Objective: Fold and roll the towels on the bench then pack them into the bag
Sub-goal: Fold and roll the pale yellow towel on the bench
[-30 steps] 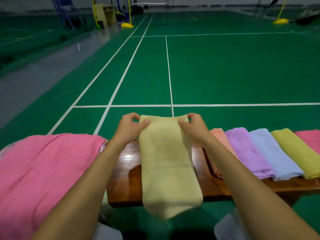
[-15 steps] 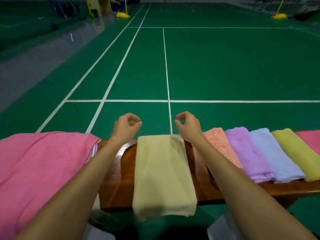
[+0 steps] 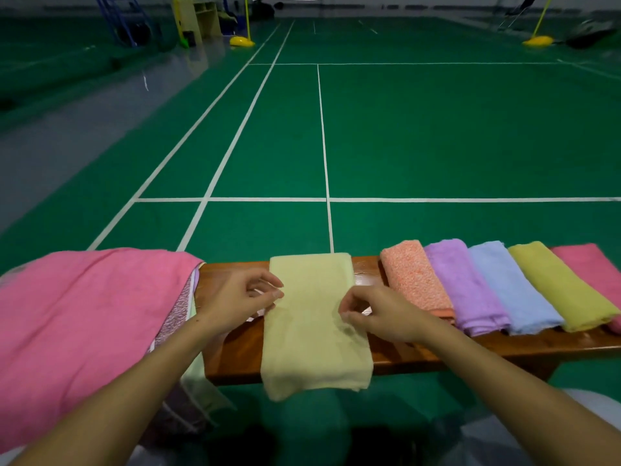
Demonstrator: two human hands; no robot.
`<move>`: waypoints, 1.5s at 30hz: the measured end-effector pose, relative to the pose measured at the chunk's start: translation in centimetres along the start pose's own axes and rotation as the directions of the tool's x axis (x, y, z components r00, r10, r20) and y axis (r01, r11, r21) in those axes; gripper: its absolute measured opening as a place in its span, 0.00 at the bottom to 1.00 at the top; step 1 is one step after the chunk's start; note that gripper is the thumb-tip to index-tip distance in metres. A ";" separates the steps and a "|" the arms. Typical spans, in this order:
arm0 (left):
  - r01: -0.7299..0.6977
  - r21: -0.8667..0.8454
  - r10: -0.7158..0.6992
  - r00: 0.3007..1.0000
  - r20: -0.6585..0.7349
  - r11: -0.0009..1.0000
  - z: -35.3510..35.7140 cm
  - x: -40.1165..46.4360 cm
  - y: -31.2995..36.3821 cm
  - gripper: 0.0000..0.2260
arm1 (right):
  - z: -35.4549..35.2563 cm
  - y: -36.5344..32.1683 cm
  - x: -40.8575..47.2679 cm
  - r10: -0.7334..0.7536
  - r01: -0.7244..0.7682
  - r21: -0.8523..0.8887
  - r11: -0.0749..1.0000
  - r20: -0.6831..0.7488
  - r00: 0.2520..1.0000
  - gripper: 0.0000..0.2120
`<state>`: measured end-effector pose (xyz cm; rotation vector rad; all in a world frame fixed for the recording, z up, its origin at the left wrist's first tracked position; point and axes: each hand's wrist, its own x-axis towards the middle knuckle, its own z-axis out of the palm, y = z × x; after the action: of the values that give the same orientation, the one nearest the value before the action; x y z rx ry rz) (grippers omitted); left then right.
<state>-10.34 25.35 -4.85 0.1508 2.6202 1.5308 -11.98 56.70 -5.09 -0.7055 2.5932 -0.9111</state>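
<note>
A pale yellow towel [image 3: 316, 331], folded into a long strip, lies across the wooden bench [image 3: 437, 351]. Its near end hangs over the front edge. My left hand [image 3: 238, 299] is at the strip's left edge about halfway along, thumb and forefinger pinching the cloth. My right hand [image 3: 383, 316] is at the right edge opposite it, with curled fingertips pinching the towel where it wrinkles. To the right lie several folded towels side by side: orange [image 3: 415, 280], purple [image 3: 467, 290], blue [image 3: 514, 290], olive yellow [image 3: 561, 287] and pink [image 3: 591, 264]. No bag is plainly visible.
A large pink towel [image 3: 84, 324] covers a pile at the bench's left end, with patterned purple fabric [image 3: 178, 314] showing beneath it. Beyond the bench stretches a green court floor with white lines [image 3: 326, 199]. Yellow post bases [image 3: 242, 41] and stands are far off.
Both hands let go of the towel's far end and it settled flat on the bench. They then came back toward me and now pinch its side edges near the middle.
</note>
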 end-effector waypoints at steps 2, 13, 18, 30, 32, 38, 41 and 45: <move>-0.028 0.068 0.024 0.998 0.057 0.997 0.0 -0.3 -1.2 0.09 | 0.6 0.2 -1.1 -0.017 0.019 -0.022 1.000 0.075 0.997 0.09; -0.154 0.520 0.018 0.966 0.257 0.840 0.1 0.0 -2.6 0.21 | 2.1 0.7 -0.3 -0.101 0.137 -0.274 0.952 0.144 0.985 0.18; -0.259 0.505 0.122 0.949 0.290 0.823 -0.2 -0.1 -3.7 0.13 | 1.9 1.0 0.6 -0.128 0.155 -0.363 0.919 0.098 0.987 0.19; -0.345 0.570 0.129 0.914 0.385 0.746 -0.3 -1.2 -3.1 0.18 | 1.2 1.2 -0.6 -0.172 0.181 -0.424 0.888 0.060 0.983 0.19; -0.355 0.566 0.158 0.917 0.366 0.744 -0.2 -0.9 -3.0 0.15 | 1.5 1.1 -0.2 -0.182 0.183 -0.449 0.875 0.044 0.982 0.17; -0.350 0.558 0.180 0.924 0.337 0.753 0.1 -0.5 -2.3 0.10 | 2.0 0.9 0.7 -0.175 0.155 -0.440 0.884 -0.006 0.984 0.17; -0.319 0.442 0.184 0.929 0.321 0.839 -0.3 -0.3 -1.9 0.07 | 2.0 0.6 0.7 -0.159 0.127 -0.381 0.916 -0.055 0.986 0.15; -0.221 0.261 0.138 0.943 0.302 0.940 -1.0 -0.3 -0.7 0.09 | 1.0 -0.6 0.4 -0.104 0.089 -0.204 0.975 -0.061 0.993 0.09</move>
<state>-10.17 24.08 -4.97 0.6026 2.6372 1.0579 -11.65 55.59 -5.54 -0.8740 2.7627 -0.7196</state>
